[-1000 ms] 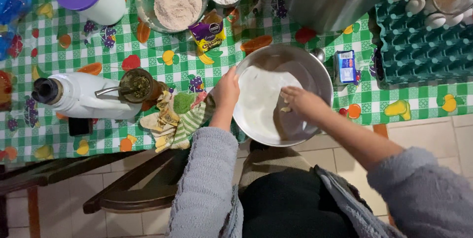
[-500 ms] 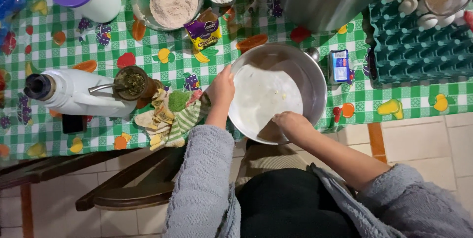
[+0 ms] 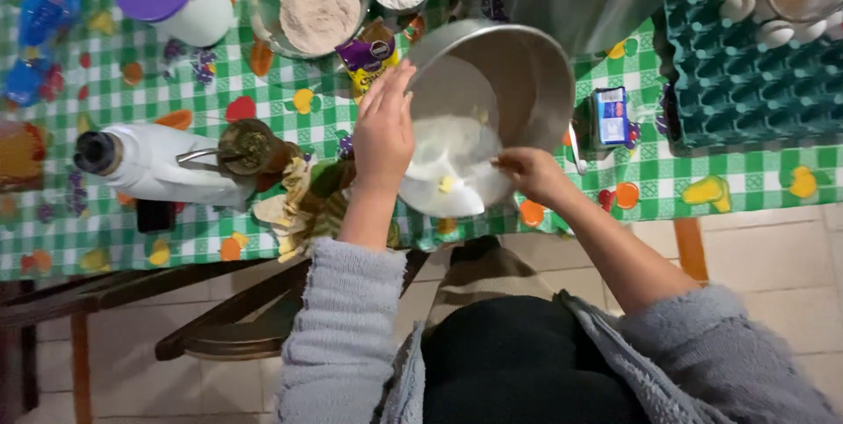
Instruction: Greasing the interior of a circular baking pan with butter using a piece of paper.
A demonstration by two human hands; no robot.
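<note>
The left hand (image 3: pixel 384 130) lies flat with fingers together against the near-left rim of a round metal bowl (image 3: pixel 518 73), steadying it, while the right hand (image 3: pixel 527 171) reaches inside with fingers pinched narrow, seemingly working the white flour-like contents (image 3: pixel 448 169); motion blur hides whether it grips anything, so I cannot tell. The step in hand looks like rubbing or scraping a dry mix with small yellowish bits in it. The next move probably calls for a firm hold on the rim so the bowl does not slide, and a sweep of the fingers around the wall. The bowl sits at the near edge of the desk (image 3: pixel 263 99), on its green checked cloth, tipped so its mouth points up and toward the person; being round, it has no real long axis. Beside it stand a large steel pot (image 3: pixel 571 3), a glass bowl of brownish powder (image 3: pixel 316 7), a white bottle lying on its side (image 3: pixel 167 165), and a teal egg tray (image 3: pixel 746 82).
</note>
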